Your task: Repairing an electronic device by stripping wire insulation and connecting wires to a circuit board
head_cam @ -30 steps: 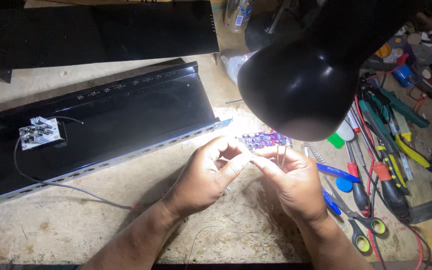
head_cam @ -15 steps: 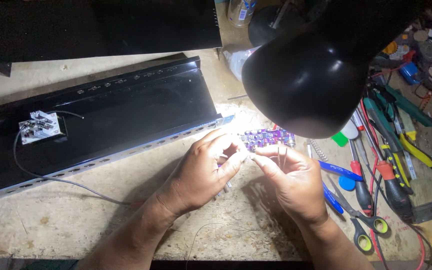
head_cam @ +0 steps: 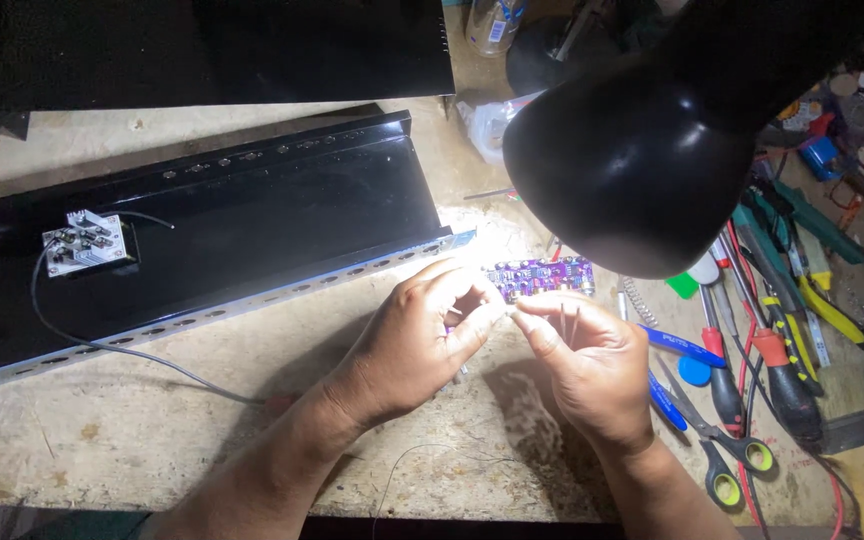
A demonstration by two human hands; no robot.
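Small white connector board point(head_cam: 85, 243) with a trailing black wire, at 9 o'clock on the long black metal chassis point(head_cam: 252, 215). Left hand point(head_cam: 414, 343), centre of the workbench point(head_cam: 102, 420): fingers curled, pinching a tiny part too small to identify. Purple circuit board point(head_cam: 540, 277), at 12 o'clock just beyond the fingertips. Right hand point(head_cam: 587, 365): pinching thin wire leads. Black lamp shade point(head_cam: 627, 165) overhead. Screwdrivers and scissors point(head_cam: 727, 450) at 3 o'clock.

Both forearms reach up from below, the left hand point(head_cam: 417, 345) and right hand point(head_cam: 587, 365) curled with pinched fingertips nearly meeting between them.
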